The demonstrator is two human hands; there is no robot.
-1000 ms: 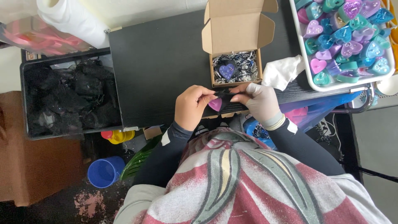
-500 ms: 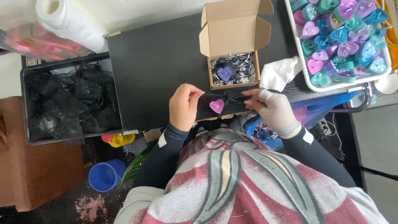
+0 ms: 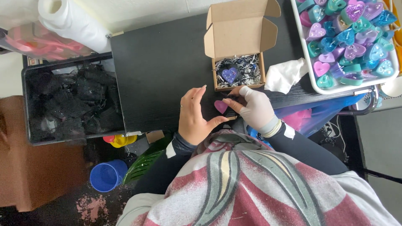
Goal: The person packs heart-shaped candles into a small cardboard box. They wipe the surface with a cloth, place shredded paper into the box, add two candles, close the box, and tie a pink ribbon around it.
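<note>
The pink heart (image 3: 220,106) now lies flat near the table's (image 3: 159,71) front edge, whereas half a second ago it sat on a dark piece held up between both hands. The left hand (image 3: 193,115) has opened, fingers spread, thumb just beside the heart, gripping nothing. The gloved right hand (image 3: 255,109) pinches the heart's right edge with its fingertips. Behind them, the open cardboard box (image 3: 238,50) holds a purple heart (image 3: 230,75) in shredded paper.
</note>
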